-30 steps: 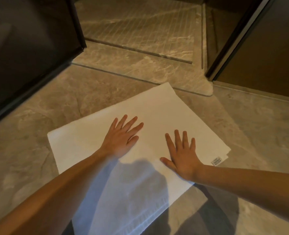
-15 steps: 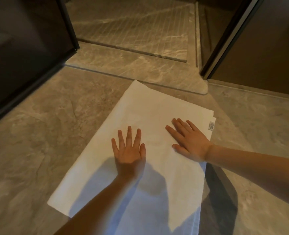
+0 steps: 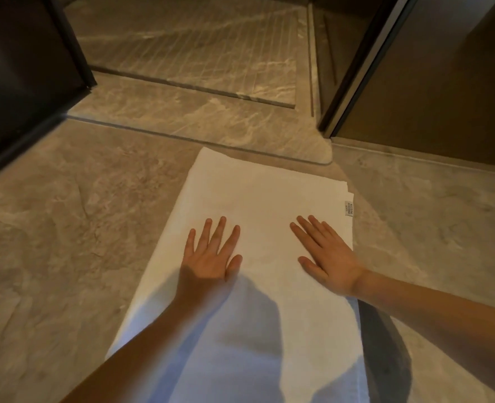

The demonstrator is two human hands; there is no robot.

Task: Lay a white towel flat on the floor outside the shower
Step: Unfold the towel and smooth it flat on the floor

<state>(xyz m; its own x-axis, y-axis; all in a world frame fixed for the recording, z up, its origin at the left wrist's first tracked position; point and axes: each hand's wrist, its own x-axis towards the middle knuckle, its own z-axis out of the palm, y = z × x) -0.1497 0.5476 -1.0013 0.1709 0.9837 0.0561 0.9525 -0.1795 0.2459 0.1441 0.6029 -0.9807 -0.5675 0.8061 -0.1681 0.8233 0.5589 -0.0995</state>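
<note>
The white towel point(image 3: 258, 199) lies flat on the floor point(image 3: 66, 228), just outside the shower; it is long and runs from the shower toward the person; its near end goes off the bottom of the picture. Its far edge is very close to the pale stone step point(image 3: 199, 117) at the way in to the shower; I cannot tell if the far left corner touches the step. A small label point(image 3: 348, 208) sits on the far right corner of the towel; the edges there look like more than one layer.

The left hand point(image 3: 208, 260) lies palm down on the towel, a bit left of the middle; its fingers are straight and spread wide; it holds nothing. The right hand point(image 3: 327, 257) lies palm down too, close to the right edge of the towel and just below the label; its fingers are straight and point up and to the left; it holds nothing. The two hands are apart, with bare towel between them. A dark shadow falls over the near part of the towel.

Past the step is the shower floor point(image 3: 197, 45), with thin lines cut in the stone; a dark panel point(image 3: 22, 68) stands on the left; a dark door frame point(image 3: 356, 68) and a brown wall point(image 3: 444, 82) stand on the right.
</note>
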